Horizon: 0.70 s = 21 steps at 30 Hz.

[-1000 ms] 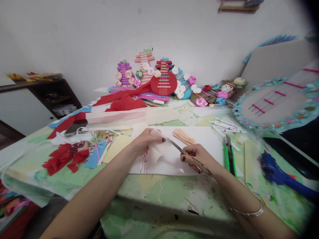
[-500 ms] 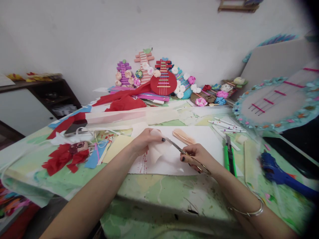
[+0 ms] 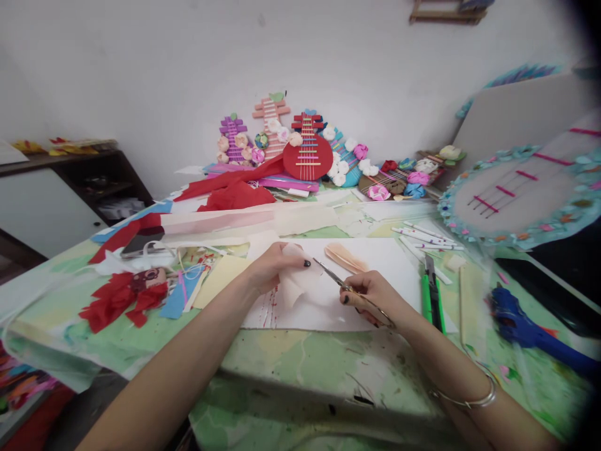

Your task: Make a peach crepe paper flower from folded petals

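Note:
Pinched in my left hand [image 3: 278,266] is a pale, thin piece of crepe paper [image 3: 292,291], its lower end hanging over a white sheet [image 3: 385,257]. My right hand [image 3: 370,294] grips a pair of metal scissors [image 3: 331,274] by the handles. The blades point up and left toward the crepe paper and look closed or nearly so, with their tip just right of my left thumb. Behind the scissors, a folded peach strip of paper [image 3: 346,257] lies on the white sheet.
A green box cutter [image 3: 432,294] and a blue glue gun [image 3: 521,322] lie on the right. Red paper scraps [image 3: 107,300] and blue strips [image 3: 181,294] are on the left. Decorated paper lutes [image 3: 307,153] line the wall. A large blue-trimmed one [image 3: 521,194] leans right.
The scissors have drawn back slightly from the pale crepe paper, and their blades have come together. My left hand stays almost in place with the paper.

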### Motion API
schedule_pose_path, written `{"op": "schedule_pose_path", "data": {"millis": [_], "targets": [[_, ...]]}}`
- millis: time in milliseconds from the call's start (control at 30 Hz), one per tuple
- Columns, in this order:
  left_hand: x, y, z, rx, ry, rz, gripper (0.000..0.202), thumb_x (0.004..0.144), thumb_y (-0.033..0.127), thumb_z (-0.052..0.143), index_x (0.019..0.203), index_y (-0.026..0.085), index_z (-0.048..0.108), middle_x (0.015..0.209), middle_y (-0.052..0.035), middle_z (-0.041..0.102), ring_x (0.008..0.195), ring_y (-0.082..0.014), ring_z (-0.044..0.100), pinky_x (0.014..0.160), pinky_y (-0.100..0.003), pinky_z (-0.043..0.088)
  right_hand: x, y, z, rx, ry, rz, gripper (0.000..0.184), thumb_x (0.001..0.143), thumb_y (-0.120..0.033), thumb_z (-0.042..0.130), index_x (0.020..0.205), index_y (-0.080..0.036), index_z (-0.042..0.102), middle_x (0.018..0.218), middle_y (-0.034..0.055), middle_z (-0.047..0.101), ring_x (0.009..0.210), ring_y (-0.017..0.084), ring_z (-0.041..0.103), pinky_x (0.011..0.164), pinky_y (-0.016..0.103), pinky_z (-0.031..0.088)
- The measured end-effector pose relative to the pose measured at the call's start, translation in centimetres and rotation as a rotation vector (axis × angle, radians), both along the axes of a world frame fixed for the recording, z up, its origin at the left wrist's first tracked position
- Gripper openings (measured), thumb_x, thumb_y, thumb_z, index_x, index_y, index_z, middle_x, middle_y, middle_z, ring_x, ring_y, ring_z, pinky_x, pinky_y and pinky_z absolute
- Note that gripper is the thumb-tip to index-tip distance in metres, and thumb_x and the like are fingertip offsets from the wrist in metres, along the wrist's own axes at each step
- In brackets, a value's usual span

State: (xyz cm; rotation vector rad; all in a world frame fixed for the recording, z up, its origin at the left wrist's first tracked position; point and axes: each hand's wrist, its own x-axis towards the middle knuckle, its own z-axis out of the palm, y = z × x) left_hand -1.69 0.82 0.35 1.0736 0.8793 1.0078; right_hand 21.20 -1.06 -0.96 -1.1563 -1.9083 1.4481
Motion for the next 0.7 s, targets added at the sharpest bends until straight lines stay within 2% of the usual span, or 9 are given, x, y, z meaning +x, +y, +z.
{"op": "schedule_pose_path", "data": {"millis": [200,367,500,700], "targets": [[0.0,-0.3,0.1,-0.012,0.034,-0.082,0.021,0.058,0.019,0.076,0.074,0.007,0.069,0.076,-0.0116,0.07,0.067,-0.0183,0.064,0.06,-0.025,0.047,0.2,0.0,0.0,0.076,0.004,0.009,0.045,0.075,-0.061,0.053,0.069,-0.016,0.052,0.039,-0.0078,0.034,0.032,0.005,0.03,0.031,0.018,0.021],[0.5,-0.6,0.0,-0.067,0.072,-0.128,0.024,0.055,0.02,0.079,0.074,0.007,0.071,0.071,-0.0104,0.071,0.06,-0.0173,0.064,0.058,-0.026,0.049,0.0,0.0,0.1,0.111,0.034,0.097,0.048,0.076,-0.064,0.051,0.07,-0.016,0.051,0.042,-0.0074,0.033,0.036,0.005,0.029,0.035,0.019,0.018],[0.9,-0.8,-0.4,-0.075,0.051,-0.205,0.023,0.056,0.018,0.079,0.075,0.008,0.072,0.075,-0.0106,0.072,0.064,-0.0189,0.066,0.064,-0.029,0.053,-0.4,-0.4,0.5,0.112,0.021,0.094,0.048,0.073,-0.064,0.053,0.065,-0.017,0.048,0.042,-0.0073,0.034,0.036,0.005,0.028,0.037,0.02,0.018],[1.6,-1.2,-0.3,-0.1,0.038,-0.242,0.022,0.057,0.017,0.077,0.077,0.009,0.072,0.075,-0.0094,0.072,0.063,-0.0173,0.066,0.062,-0.026,0.053,-0.5,-0.5,0.2,0.218,-0.055,0.06,0.045,0.076,-0.056,0.056,0.057,-0.018,0.042,0.043,-0.0063,0.034,0.04,0.006,0.03,0.04,0.021,0.019]]}}
